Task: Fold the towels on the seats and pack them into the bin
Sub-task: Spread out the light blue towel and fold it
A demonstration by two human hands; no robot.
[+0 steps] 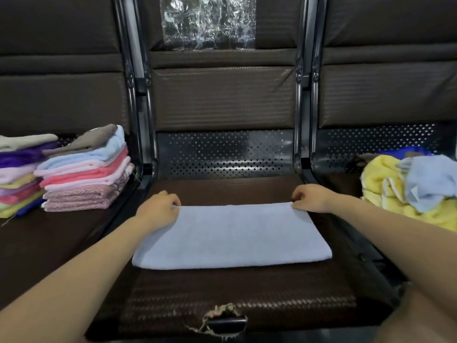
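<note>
Folding is judged under way. On the middle seat [222, 189] a pale blue towel [230, 236] lies doubled; its far corners are pinched by the left hand [158, 209] and right hand [311, 198]. A further fold is called for. No bin is seen.

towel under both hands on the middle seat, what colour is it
Pale blue towel, plain; seen in the head view.

Left hand [159, 206] and right hand [310, 197] pinching far corners of folded pale-blue towel [230, 235] on middle seat [222, 290].
</note>
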